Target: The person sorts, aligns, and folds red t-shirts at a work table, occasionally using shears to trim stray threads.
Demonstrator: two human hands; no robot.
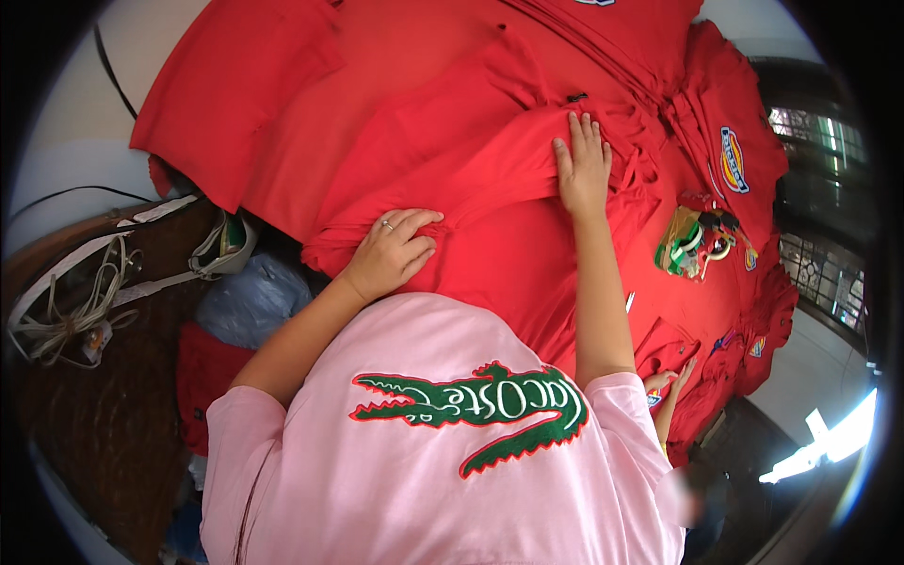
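Observation:
A red garment (471, 179), probably a shirt, lies spread and partly folded in front of me, with a small black tag (576, 97) near its far edge. My left hand (391, 250), a ring on one finger, rests at its near left fold. Those fingers are bent and pinch the cloth, though their tips are partly hidden. Farther off to the right, my right hand (586, 168) lies flat on the gathered fabric, fingers stretched out and pointing away from me.
Red garments with sewn patches (733, 160) are heaped at the right. Tape rolls (697, 240) sit among them. Another person's hands (670, 381) touch red cloth at the lower right. Coiled cable (85, 301) and a bluish plastic bag (252, 299) lie left.

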